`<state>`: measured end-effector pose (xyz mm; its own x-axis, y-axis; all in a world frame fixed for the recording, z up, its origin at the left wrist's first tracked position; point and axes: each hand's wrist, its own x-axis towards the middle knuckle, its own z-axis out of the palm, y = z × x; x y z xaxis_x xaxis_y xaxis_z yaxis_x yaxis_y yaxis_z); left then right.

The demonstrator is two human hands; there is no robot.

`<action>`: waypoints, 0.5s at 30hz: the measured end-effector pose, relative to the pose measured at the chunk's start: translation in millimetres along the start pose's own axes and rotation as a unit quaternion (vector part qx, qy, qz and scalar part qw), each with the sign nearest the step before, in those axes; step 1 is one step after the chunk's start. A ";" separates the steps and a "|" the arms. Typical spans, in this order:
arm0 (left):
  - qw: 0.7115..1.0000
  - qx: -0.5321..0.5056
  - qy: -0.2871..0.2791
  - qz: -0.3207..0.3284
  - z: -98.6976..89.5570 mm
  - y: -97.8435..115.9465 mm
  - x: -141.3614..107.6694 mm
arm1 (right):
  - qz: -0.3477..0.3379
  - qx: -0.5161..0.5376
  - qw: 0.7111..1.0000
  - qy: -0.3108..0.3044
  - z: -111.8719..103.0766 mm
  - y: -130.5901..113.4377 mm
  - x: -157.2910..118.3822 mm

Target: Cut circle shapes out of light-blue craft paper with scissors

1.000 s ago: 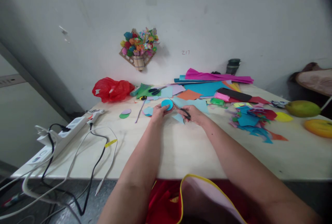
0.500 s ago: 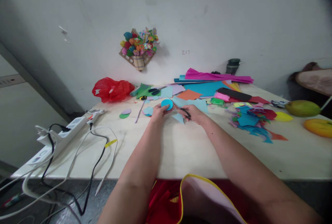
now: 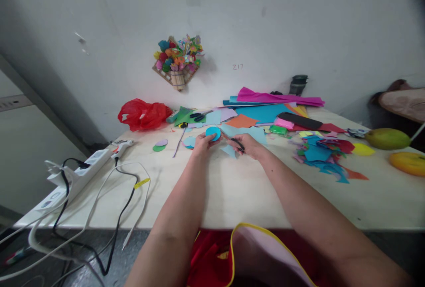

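Note:
Between the thumb and fingers of my left hand is a bright blue round piece of paper. My right hand is closed round the black handles of a pair of scissors, whose blades point toward the blue circle. A light blue sheet lies behind my right hand, and a light blue scrap shows below the blades. Left of my left hand are paper discs, with a lilac and green pair farther left.
A red plastic bag, dark scissors and coloured sheets line the back. At right lie paper scraps and two fruits. A power strip with loose cables is at left.
The blue circle has shifted very slightly to the left in my left hand. Otherwise both hands and the scissors look almost the same.

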<state>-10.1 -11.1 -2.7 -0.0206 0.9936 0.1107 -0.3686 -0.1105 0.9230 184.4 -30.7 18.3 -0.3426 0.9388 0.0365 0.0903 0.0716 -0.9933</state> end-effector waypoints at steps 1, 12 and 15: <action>1.000 -0.001 0.001 0.000 0.2 0.3 -0.2 | 0.000 0.000 1.000 0.000 0.1 -0.3 -0.1; 1.000 -0.019 0.014 0.001 -1.4 -1.7 1.6 | -0.003 0.005 1.000 -0.006 -1.3 4.9 3.0; 1.000 -0.020 0.015 -0.001 -1.1 -0.2 0.5 | 0.006 0.009 1.000 -0.007 -0.9 3.4 1.6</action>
<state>-11.1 -10.5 -3.3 -0.0464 0.9942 0.0970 -0.4048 -0.1075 0.9081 185.0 -28.7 15.0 -0.3542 0.9349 0.0233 0.0772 0.0541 -0.9955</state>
